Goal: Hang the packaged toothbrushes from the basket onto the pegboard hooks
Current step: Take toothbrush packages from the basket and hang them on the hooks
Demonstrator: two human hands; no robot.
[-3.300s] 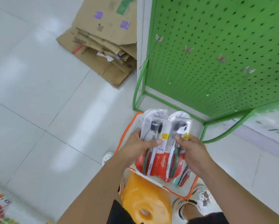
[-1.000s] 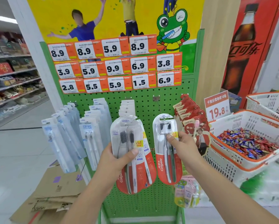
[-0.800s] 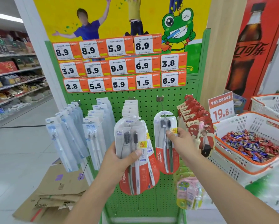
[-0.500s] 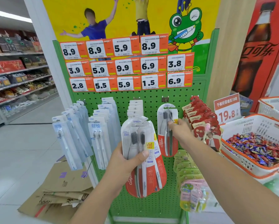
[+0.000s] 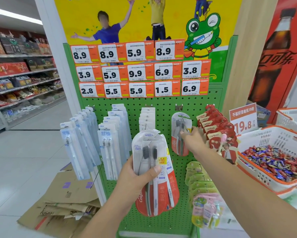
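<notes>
- Since half a second ago the single toothbrush pack (image 5: 179,134) has risen higher up the green pegboard (image 5: 163,107), closer to the hook (image 5: 178,107).
- It stands upright, long axis vertical, clear rounded top up, red end down.
- The right hand (image 5: 193,140), arm outstretched, pinches its right edge.
- The left hand (image 5: 135,179) grips a stack of packs (image 5: 154,170), upright, thumb across the front.
- White baskets of sweets (image 5: 273,152) sit right.

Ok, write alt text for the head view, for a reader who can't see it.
The person's right hand holds a red Colgate toothbrush pack up at a hook on the green pegboard, while the left hand grips a stack of similar packs lower down. Price tags line the board's top.
</notes>
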